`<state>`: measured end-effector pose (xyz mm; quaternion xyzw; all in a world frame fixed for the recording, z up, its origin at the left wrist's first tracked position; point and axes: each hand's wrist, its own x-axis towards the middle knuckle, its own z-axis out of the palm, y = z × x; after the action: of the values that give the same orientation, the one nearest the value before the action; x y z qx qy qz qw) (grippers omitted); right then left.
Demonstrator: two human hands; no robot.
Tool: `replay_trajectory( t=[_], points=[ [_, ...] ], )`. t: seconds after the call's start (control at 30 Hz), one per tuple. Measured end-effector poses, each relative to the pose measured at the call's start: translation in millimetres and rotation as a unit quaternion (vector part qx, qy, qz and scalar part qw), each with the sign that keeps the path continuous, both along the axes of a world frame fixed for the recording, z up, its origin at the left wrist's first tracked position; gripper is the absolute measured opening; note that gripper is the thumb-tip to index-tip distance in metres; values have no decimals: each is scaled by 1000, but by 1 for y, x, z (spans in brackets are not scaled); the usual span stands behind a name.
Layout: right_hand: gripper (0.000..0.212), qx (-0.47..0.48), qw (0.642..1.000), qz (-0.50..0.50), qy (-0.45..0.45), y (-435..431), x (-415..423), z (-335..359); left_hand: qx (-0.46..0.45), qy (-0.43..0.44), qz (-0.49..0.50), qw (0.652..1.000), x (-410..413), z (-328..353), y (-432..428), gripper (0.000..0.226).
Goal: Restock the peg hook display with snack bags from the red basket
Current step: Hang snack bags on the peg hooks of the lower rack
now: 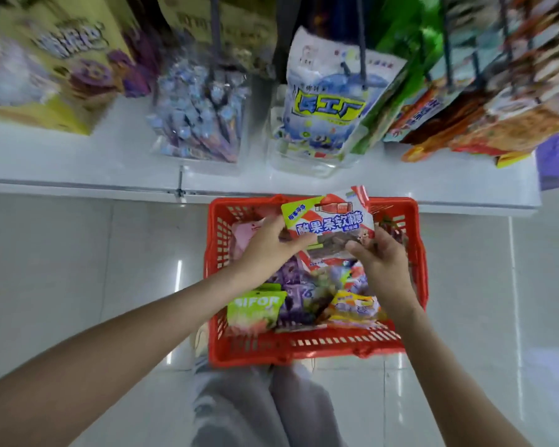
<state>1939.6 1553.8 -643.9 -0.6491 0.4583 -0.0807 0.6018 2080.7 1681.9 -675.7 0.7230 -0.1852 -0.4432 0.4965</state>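
- While the left hand (268, 243) and the right hand (381, 256) both pinch the red-and-white candy bag (329, 221) by its lower corners, it could slip back into the red basket (304, 346) if one hand lets go.
- The peg hook (362, 43) in the upper middle of the frame looks thin and holds a blue-and-white bag (326, 101), so the new bag could miss it.
- The candy bag is flat and shiny, with blue writing and a green corner, held mid-frame over the basket's far end.

White shelf ledge (78, 156), glossy floor tiles (78, 269), grey trousers (239, 411), yellow box (62, 101)
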Motion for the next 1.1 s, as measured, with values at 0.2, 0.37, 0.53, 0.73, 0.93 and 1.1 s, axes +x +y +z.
replay_trajectory(
  t=[0.2,0.37,0.53,0.73,0.93,1.1],
  points=[
    [14,13,999,5,-31,10,17,170,-44,54,49,996,18,180,19,13],
    [15,29,995,35,-86,14,34,311,-47,23,58,997,37,331,31,15],
    [19,65,982,69,-163,15,39,431,-45,-29,68,996,54,460,49,16],
    [17,10,982,16,-188,-2,31,513,-110,-4,158,981,58,557,69,10],
    [33,-14,979,48,-199,-10,27,565,-122,-7,173,977,51,598,73,11],
    [24,-18,988,84,-130,-15,16,550,-118,16,156,980,39,592,71,14]
  ],
)
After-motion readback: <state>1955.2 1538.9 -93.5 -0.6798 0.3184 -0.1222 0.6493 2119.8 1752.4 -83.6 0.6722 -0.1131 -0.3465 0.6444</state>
